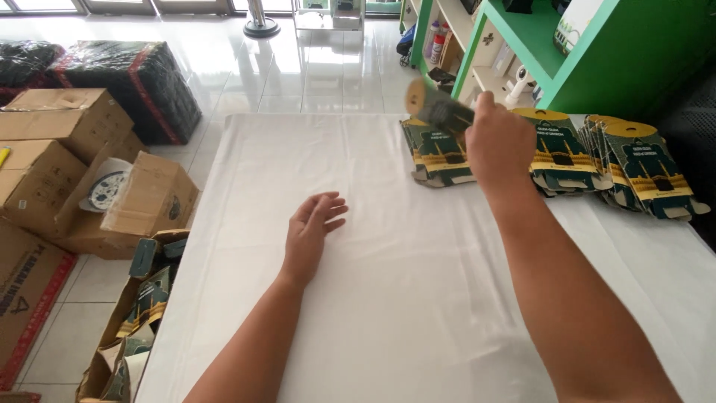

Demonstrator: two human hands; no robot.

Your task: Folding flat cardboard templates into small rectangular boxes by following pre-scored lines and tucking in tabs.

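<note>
Two bare hands work over a bench (pixel 246 186) covered with a white cloth. The right hand (pixel 498 143) is raised above the far side of the bench, its grip closed around a flat folded carton (pixel 438 108), dark green with a tan rounded tab, which tilts up and away to the left of the fist. Just under that hand lies a pile of flat cartons (pixel 436 155) of the same print, and more of them are fanned out in a row of cartons (pixel 634 168) along the far right edge. The left hand (pixel 312 227) rests on the cloth near the middle of the bench, fingers loosely spread, holding nothing, well apart from the cartons. Cardboard boxes (pixel 67 160) stand on the tiled floor to the left, and a green shelf (pixel 597 60) rises behind the bench.
</note>
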